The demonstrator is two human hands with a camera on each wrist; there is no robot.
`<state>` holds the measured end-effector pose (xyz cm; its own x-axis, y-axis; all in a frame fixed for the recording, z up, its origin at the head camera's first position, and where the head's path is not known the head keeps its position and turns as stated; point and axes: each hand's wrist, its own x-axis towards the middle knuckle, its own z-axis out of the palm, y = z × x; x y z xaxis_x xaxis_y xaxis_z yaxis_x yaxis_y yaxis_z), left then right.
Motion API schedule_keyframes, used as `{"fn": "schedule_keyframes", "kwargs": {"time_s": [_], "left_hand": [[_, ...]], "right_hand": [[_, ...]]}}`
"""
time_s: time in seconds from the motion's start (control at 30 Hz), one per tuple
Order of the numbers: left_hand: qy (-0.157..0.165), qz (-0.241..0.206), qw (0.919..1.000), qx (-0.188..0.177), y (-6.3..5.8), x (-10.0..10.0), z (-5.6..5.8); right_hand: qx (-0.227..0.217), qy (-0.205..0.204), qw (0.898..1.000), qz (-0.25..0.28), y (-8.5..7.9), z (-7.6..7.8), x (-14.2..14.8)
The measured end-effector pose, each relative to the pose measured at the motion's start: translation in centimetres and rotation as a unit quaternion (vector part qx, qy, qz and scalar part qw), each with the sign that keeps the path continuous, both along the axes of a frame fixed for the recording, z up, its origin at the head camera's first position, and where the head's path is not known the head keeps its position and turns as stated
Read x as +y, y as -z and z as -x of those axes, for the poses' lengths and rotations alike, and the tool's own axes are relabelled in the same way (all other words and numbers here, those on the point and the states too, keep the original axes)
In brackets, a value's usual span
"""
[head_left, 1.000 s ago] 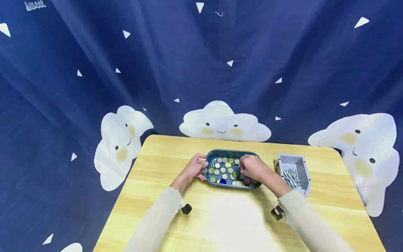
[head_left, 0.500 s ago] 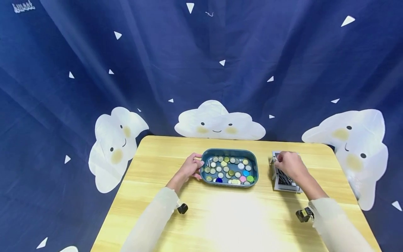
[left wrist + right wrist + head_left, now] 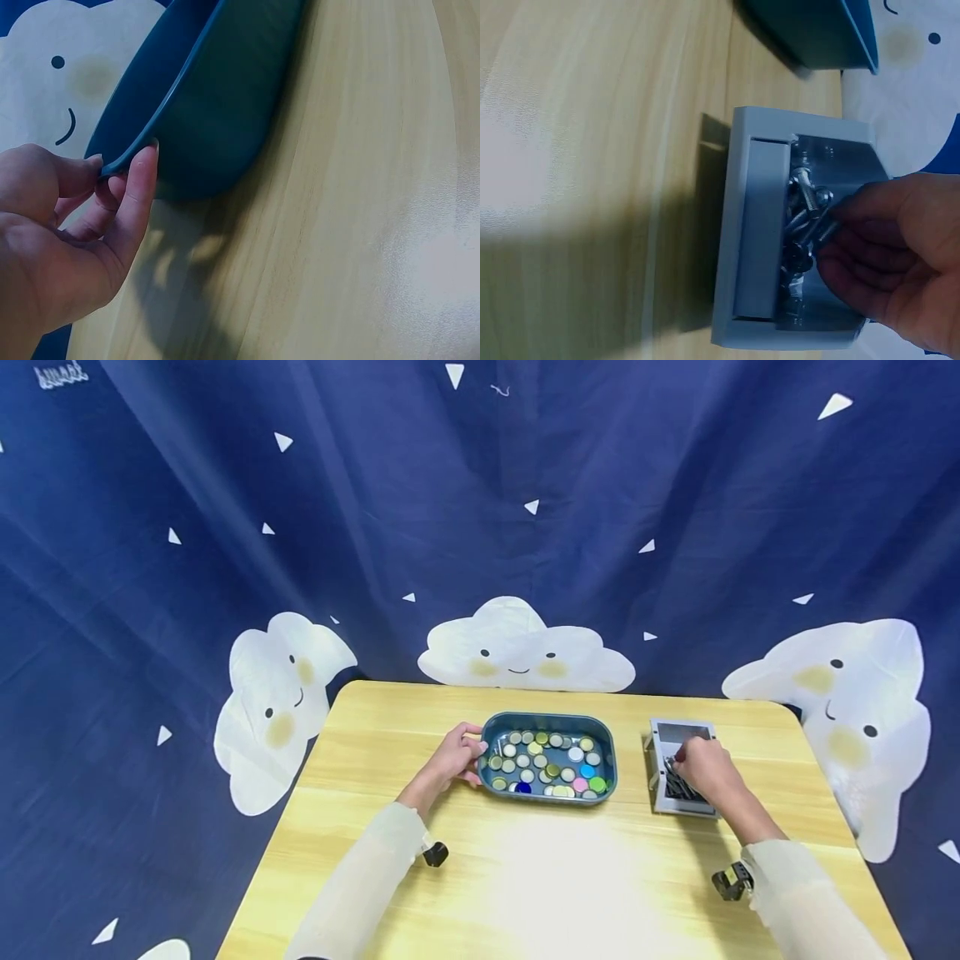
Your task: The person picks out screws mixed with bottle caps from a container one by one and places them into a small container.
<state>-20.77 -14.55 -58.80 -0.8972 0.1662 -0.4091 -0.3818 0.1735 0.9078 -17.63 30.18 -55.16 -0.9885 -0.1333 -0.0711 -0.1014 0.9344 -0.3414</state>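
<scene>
At the dark teal tray [image 3: 547,799], my left hand [image 3: 452,758] pinches the left end of the rim, thumb on top and fingertips against the outer wall, as the left wrist view shows. Inside the tray lie many round discs [image 3: 540,762], mostly silver and gold, a few blue, pink and green. My right hand [image 3: 707,768] reaches into the grey bin [image 3: 761,225] on the right. In the right wrist view its thumb and fingers pinch a metal bolt [image 3: 825,227] over a pile of loose bolts [image 3: 799,255].
The tray and bin stand on a light wooden table [image 3: 420,718], with a strip of tabletop between them. A dark blue curtain [image 3: 480,510] with white clouds hangs behind the far edge. A small black wrist camera [image 3: 731,882] hangs below the right sleeve.
My right hand has moved right, from inside the tray to above the bin, then down into it. The left hand stays at the tray's rim. The view has shifted slightly.
</scene>
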Motion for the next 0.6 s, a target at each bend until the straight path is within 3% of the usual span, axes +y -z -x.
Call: {"fn": "schedule_keyframes", "kwargs": {"time_s": [0.17,0.6], "left_hand": [[-0.001,0.009,1.0000,0.000,-0.26,0.08,-0.09],[0.003,0.006,1.0000,0.001,-0.18,0.07,0.02]], "right_hand": [[-0.014,-0.010,1.000,-0.014,0.12,-0.02,-0.18],[0.002,-0.015,1.000,-0.016,0.33,-0.22,-0.28]]}}
